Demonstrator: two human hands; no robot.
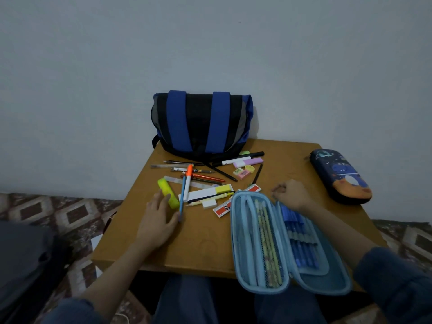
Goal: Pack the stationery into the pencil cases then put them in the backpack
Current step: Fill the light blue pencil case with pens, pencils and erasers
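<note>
Stationery (201,177) is mostly loose, scattered mid-table (205,244) in front of the blue-and-black backpack (201,122), which stands at the far edge against the wall.

Light-blue pencil case (234,230) lies unzipped and spread flat at the near right edge. Its left half holds yellow-green pencils (268,242) behind mesh; its right half holds a row of blue pens (301,244).

Dark blue printed pencil case (341,176) sits closed at the far right, well apart from the pile.

Left hand (156,220) is flat, fingers straight. The fingertips are over the near end of the yellow highlighter (163,185) and the thumb is by the end of a blue pen (182,195). Nothing is gripped.

Right hand (292,195) is above the top edge of the open case, fingers curled in. I can't tell whether anything is held inside.

In the pile:
- An orange-capped white marker (188,181) lies alongside the blue pen.
- A red-and-white ruler (224,208) is partly under the open case's corner.
- Small erasers (243,173), a purple highlighter (249,162) and a black-and-white marker (238,158) lie near the backpack.
</note>
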